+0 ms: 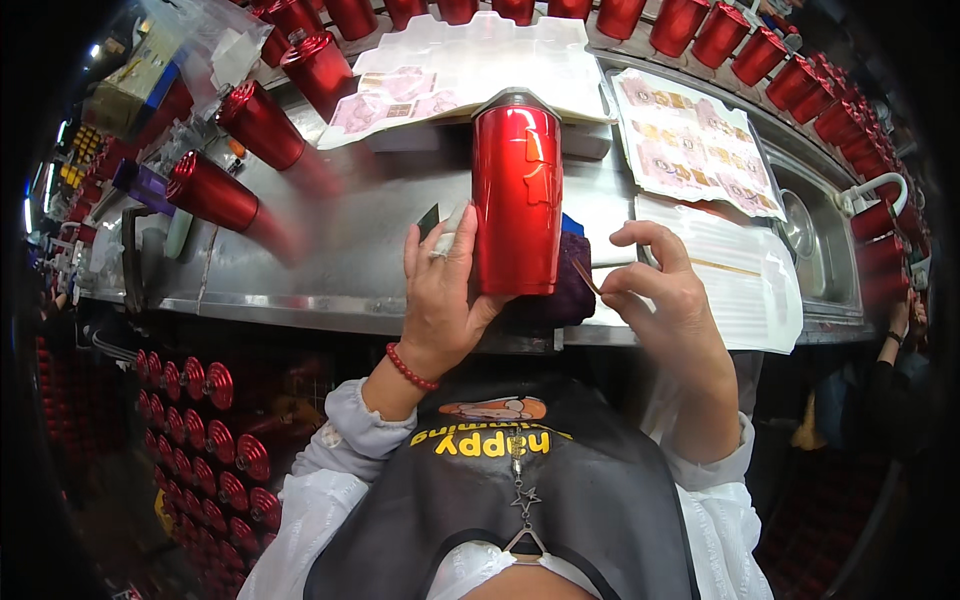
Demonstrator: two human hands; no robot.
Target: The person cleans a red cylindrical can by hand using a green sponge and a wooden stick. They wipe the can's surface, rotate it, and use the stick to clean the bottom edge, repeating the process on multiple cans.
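A glossy red metal tumbler (517,190) with raised shapes on its side stands upright before me. My left hand (440,285) grips its lower left side; one finger has a white wrap, and a red bead bracelet circles the wrist. Just past those fingertips is a small dark flat piece (428,220). To the tumbler's right, my right hand (665,295) pinches a thin brownish strip (586,277), too small to name surely. Behind the tumbler's base lies a dark purple cloth (572,290), partly hidden, near the strip.
Printed sheets (695,140) lie on a white stack (735,275) at right, beside a steel sink (815,230). White trays with pinkish sheets (400,95) sit at the back. Red tumblers (260,125) line the left and far edges; more red pieces (220,440) hang below left.
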